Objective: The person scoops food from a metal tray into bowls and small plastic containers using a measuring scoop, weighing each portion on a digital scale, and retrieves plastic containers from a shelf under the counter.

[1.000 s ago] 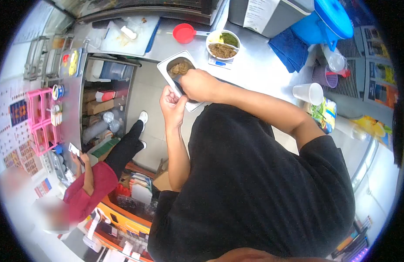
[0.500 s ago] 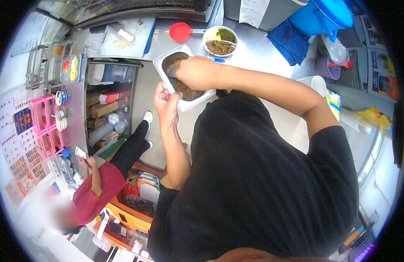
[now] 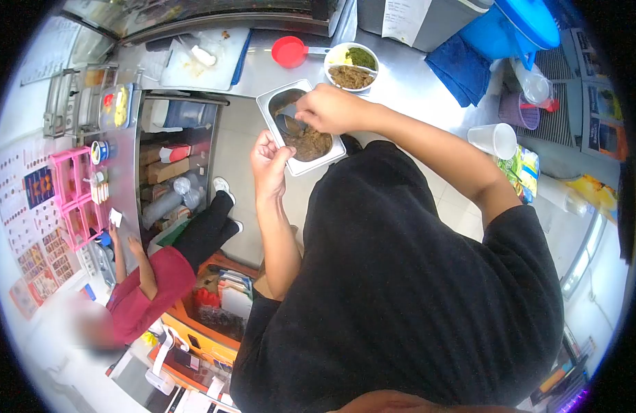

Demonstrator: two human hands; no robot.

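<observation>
Metal gleams on the pan (image 3: pixel 318 162) the left hand (image 3: pixel 270 164) grips; the right hand (image 3: pixel 333 109) clutches a half-hidden utensil (image 3: pixel 291 125).

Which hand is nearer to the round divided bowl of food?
Right. The right hand, over the metal food pan, is just below the divided bowl in the picture; the left hand grips the pan's rim, farther down and left.

At the upper centre of the frame, part of the metal pan (image 3: pixel 318 163) is covered by the right hand (image 3: pixel 335 110), and the handle of the utensil (image 3: pixel 288 124) is hidden by its fingers. A co-worker's head (image 3: pixel 94 327) is blurred at lower left. The grey box (image 3: pixel 438 33) is cut off by the top edge; the lettering on its paper (image 3: pixel 402 19) is too small to be read.
</observation>
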